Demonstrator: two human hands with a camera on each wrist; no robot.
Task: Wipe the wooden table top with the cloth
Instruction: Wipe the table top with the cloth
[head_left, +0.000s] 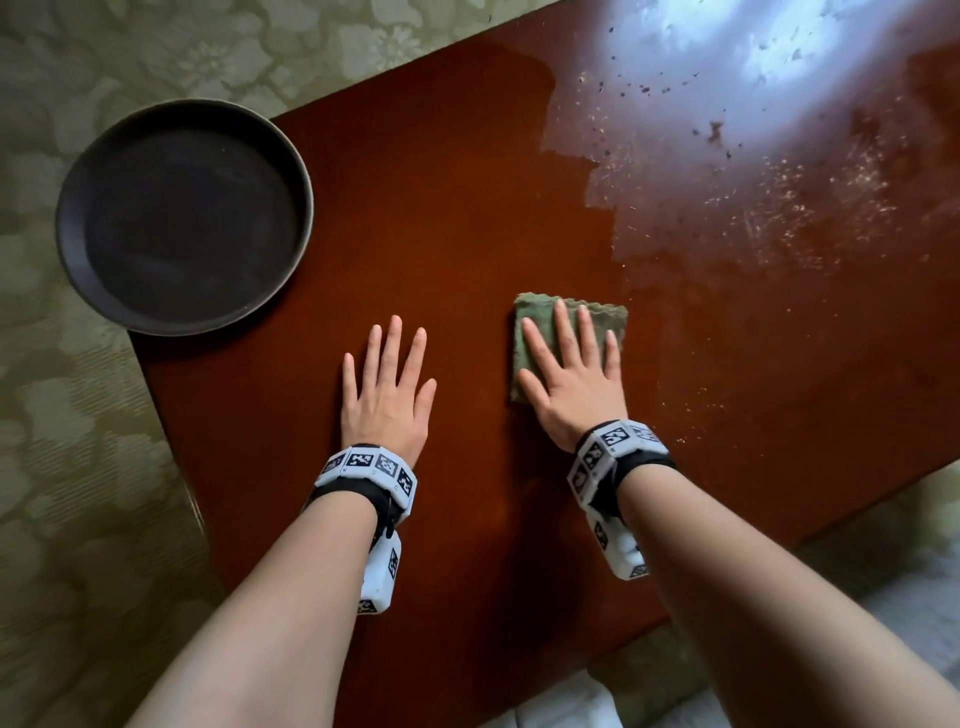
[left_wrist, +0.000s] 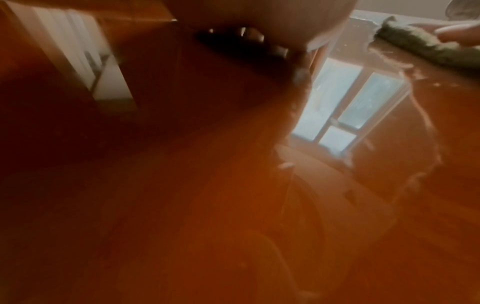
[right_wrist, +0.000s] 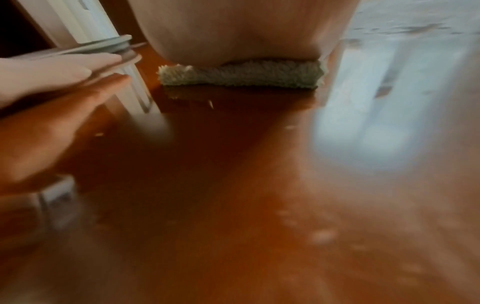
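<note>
Flat and wide, our right hand (head_left: 571, 384) has no closed grip, pressing the folded green cloth (head_left: 540, 317) onto the wooden worktop (head_left: 467, 208) while our left hand (head_left: 387, 389) braces; we should probably sweep firmly toward the crumbs (head_left: 810, 192) far right, overlapping strokes.

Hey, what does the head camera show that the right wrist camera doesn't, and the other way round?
Only the head view shows the whole table top, the crumbs scattered over its far right part, the dark round plate overhanging the left corner, and the patterned floor. Only the right wrist view shows the cloth's near edge, folded thick, in side profile. Both show the green cloth flat under the right hand and the left hand flat beside it.
</note>
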